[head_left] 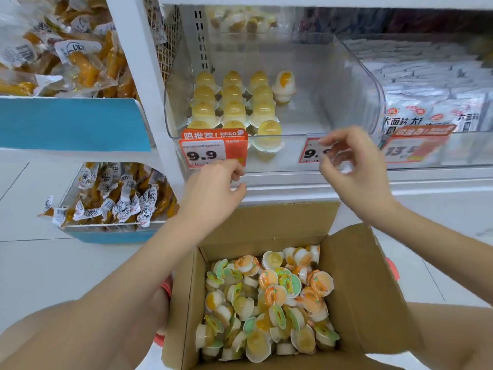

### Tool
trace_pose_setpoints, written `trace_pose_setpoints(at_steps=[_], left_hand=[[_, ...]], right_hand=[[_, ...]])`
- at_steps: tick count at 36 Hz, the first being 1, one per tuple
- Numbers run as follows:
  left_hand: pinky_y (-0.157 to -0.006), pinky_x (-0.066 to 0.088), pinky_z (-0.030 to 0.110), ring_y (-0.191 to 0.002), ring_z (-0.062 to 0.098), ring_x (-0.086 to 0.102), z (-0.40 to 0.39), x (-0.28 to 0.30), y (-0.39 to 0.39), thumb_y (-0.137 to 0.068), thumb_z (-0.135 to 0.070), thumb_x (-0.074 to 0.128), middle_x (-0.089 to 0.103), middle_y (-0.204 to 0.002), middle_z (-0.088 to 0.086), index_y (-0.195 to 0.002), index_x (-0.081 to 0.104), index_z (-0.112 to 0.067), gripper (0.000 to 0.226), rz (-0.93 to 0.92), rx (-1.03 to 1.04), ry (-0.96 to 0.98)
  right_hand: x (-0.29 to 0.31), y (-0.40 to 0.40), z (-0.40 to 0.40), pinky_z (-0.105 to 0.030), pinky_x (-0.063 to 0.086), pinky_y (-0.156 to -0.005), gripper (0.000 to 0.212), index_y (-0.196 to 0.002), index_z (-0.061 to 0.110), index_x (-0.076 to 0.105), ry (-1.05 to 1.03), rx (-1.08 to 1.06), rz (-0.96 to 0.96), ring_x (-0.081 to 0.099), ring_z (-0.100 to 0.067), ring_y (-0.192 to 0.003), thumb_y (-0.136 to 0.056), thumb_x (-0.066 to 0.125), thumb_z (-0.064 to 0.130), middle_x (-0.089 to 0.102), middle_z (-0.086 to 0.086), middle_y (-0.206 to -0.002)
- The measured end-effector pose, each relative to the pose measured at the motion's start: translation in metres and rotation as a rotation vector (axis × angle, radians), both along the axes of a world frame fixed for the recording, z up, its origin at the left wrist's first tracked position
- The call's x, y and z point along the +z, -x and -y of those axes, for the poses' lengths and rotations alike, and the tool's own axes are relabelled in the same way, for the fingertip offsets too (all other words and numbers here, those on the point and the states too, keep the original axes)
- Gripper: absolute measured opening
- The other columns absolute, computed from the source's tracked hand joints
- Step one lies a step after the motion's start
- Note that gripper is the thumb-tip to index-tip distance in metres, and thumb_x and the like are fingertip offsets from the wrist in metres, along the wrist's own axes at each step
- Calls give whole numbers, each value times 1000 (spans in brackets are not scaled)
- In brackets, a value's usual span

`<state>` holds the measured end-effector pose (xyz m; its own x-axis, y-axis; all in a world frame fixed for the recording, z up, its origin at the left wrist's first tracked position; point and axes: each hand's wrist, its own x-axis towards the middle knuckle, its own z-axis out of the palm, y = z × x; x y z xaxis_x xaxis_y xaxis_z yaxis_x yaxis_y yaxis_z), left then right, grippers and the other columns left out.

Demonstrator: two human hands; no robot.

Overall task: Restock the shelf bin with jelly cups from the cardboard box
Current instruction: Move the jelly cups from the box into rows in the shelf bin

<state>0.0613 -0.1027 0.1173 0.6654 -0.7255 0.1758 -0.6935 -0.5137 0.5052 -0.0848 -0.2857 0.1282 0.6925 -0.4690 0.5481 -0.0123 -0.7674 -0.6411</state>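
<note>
Both the left hand point(213, 182) and the right hand point(354, 166) hover with fingers loosely curled and holding nothing, just before the clear shelf bin point(354, 76), its jelly cups point(232, 100) beyond the left hand, the cardboard box point(266, 297) below both wrists.

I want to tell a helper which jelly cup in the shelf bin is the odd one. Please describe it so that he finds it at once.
Start from the clear shelf bin above the open cardboard box. Rows of jelly cups fill its left side. The odd jelly cup stands alone at the right end of the back row: it is white with an orange piece on one side, while the others are plain yellow domes.
</note>
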Motion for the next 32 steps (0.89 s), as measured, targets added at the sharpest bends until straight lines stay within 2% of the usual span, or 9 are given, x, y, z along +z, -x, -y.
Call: trace_pose_setpoints(at_steps=[6,11,14,20,22,24,26,29,32], left_hand=[[-79,51,30,-87,15,62,-12,-103,27,-82,-23,69,62,-86,-6,-95,62,-19,15,-392,74,-138],[-80,51,32,-93,19,61,-48,-200,46,-81,-27,68,64,-104,1,-101,61,-16,24,-529,114,-462],[-84,51,33,-99,24,60,-60,-237,53,-81,-21,67,64,-111,8,-111,61,-11,32,-591,135,-540],[-75,40,23,-103,24,58,-45,-273,56,-83,-21,68,62,-112,12,-127,51,-2,51,-785,346,-403],[-72,39,23,-100,26,59,-31,-279,56,-84,-21,68,63,-107,9,-117,57,-6,38,-820,388,-334],[-67,38,25,-76,20,57,-17,-287,55,-84,-19,68,60,-80,0,-87,58,-15,12,-865,442,-267],[-64,38,26,-72,20,56,-4,-295,55,-82,-26,71,59,-71,1,-78,57,-14,19,-907,501,-215],[-70,41,28,-98,31,61,8,-309,53,-78,-31,74,66,-101,15,-107,57,0,46,-953,586,-178],[-85,43,34,-118,33,51,16,-315,53,-77,-33,75,54,-127,18,-139,32,-1,82,-961,645,-176]], right_hand=[[-118,41,-18,-26,49,-75,37,-111,25,50,-193,95,-561,56,-12,-84,-83,63,4,57,1,-103],[-198,64,-23,-29,46,-85,44,-127,13,46,-235,134,-942,52,-18,-107,-86,63,13,56,-7,-120],[-229,66,-21,-34,47,-85,48,-127,15,46,-255,86,-972,52,-25,-110,-83,65,13,56,-8,-117],[-263,58,-18,-34,41,-93,55,-132,8,42,-314,-218,-908,41,-28,-121,-82,65,17,44,-13,-127],[-271,54,-19,-37,40,-97,62,-133,7,39,-354,-267,-877,40,-29,-122,-80,68,24,41,-14,-129],[-279,50,-20,-40,40,-100,68,-133,6,39,-354,-323,-854,39,-30,-123,-78,71,31,39,-14,-131],[-285,44,-21,-40,39,-99,72,-132,7,38,-322,-384,-856,39,-30,-122,-77,74,36,40,-12,-131],[-292,39,-21,-39,38,-95,70,-129,8,40,-251,-430,-847,39,-29,-118,-76,76,37,44,-10,-128],[-297,38,-21,-37,40,-90,64,-127,8,43,-244,-461,-802,41,-29,-116,-77,75,33,48,-9,-125]])
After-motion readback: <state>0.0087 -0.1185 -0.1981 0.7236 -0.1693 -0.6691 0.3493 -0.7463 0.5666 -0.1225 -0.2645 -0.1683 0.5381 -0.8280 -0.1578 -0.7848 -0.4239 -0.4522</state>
